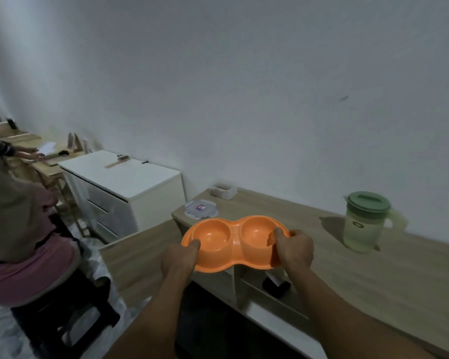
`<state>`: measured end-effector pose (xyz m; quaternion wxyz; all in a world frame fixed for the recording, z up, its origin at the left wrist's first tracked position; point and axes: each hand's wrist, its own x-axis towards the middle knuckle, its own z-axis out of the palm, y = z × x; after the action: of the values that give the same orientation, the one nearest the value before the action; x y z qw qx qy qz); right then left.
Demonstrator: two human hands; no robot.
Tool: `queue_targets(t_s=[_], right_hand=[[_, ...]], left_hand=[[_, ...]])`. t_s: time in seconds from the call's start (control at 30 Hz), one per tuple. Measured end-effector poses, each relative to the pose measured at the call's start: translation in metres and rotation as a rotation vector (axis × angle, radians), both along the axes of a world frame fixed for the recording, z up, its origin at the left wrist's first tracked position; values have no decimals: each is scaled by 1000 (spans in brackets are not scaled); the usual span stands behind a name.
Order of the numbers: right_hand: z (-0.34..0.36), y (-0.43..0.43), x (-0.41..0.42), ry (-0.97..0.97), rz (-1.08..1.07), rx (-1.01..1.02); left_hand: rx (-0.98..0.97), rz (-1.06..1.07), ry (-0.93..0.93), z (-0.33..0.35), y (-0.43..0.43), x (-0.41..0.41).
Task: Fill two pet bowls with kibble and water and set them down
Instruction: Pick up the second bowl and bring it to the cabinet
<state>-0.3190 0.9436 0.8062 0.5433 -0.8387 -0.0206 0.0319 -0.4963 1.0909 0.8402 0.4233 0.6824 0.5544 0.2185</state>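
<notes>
An orange double pet bowl (233,244) with two round wells, both dry and bare inside, is held over the near edge of the wooden desk (347,268). My left hand (179,257) grips its left rim, thumb on top. My right hand (293,248) grips the right rim, thumb hooked into the right well. A translucent pitcher (363,224) with a green lid stands on the desk to the right, holding pale liquid. A clear lidded food box (200,209) lies at the desk's far left corner; its contents are unclear.
A small white tray (223,190) sits by the wall. A white drawer unit (122,187) stands left of the desk. Another person in pink (29,242) sits at the left on a dark stool. A dark object (275,286) lies on a shelf under the desk.
</notes>
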Motion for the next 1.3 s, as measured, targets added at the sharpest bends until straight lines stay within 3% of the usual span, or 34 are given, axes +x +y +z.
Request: queue_targets(t_s=[0.3, 0.67, 1.0, 1.3], right_hand=[[-24, 95, 84, 41, -138, 17], [-67, 103, 111, 146, -414, -15], [-88, 123, 86, 239, -616, -83], [-104, 133, 85, 282, -615, -149]], left_hand=[[56, -161, 153, -6, 116, 111], [-6, -501, 247, -61, 167, 211], [13, -776, 369, -84, 206, 240], [-12, -815, 395, -103, 221, 242]])
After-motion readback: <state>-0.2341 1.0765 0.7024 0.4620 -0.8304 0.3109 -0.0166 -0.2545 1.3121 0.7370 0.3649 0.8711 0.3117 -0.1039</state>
